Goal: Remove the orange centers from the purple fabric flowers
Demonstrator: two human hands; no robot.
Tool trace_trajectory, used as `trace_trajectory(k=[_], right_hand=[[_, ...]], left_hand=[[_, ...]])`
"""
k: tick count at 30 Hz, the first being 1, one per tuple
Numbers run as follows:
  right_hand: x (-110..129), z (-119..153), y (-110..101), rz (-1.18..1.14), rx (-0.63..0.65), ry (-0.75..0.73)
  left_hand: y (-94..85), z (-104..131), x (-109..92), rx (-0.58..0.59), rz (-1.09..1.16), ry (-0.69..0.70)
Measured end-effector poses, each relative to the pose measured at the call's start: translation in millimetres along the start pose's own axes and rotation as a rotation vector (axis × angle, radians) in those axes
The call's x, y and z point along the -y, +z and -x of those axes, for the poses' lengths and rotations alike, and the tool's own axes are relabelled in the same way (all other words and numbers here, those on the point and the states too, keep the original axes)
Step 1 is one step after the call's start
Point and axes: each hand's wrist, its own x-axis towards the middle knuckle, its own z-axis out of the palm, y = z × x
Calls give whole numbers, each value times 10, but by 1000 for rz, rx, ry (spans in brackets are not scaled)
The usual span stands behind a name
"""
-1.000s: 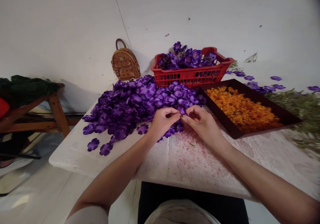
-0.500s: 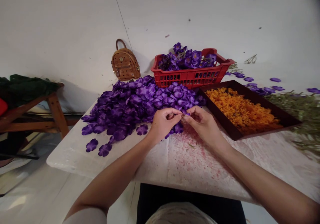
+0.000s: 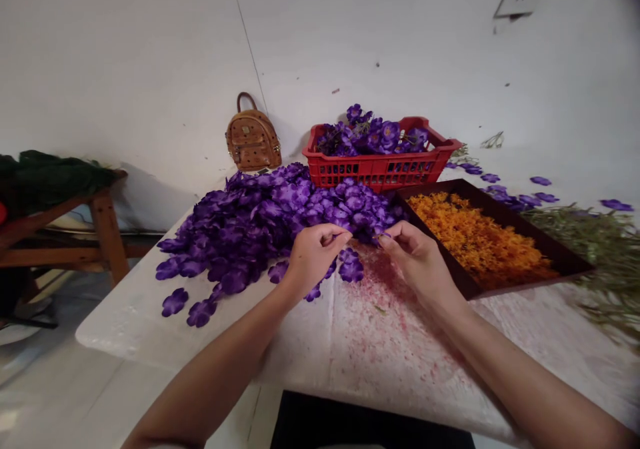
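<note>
Purple cloth petals (image 3: 280, 212), light and limp, heaping at frame centre; pinching at edges seeming safest; left hand (image 3: 311, 257) and right hand (image 3: 419, 257) curling nearly closed, contents untellable.

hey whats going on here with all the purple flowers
A person sits at a white table, both hands at the near edge of a big pile of purple petals. The left hand and right hand are pinched, a small gap between them; what the fingers hold is too small to tell. A red basket of purple flowers stands behind the pile, and a dark tray of orange bits lies to the right.
</note>
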Motion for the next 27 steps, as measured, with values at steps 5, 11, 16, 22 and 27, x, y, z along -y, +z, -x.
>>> trace_trajectory(k=[5,11,16,22,27], right_hand=[[-65,-31,-82,-16,74,131],[-162,15,-32,-38,386,343],[-157,16,16,49,419,281],[-152,171,204,334,408,61],[-194,234,278,391,390,-82]], left_hand=[[-284,-145,122,-54,-57,37],[-415,-250,261,-105,-72,-12],[-349,-217,254,42,-33,-43],[-317,-180,360,188,-70,-75],[-336,-113,344,310,-162,-131]])
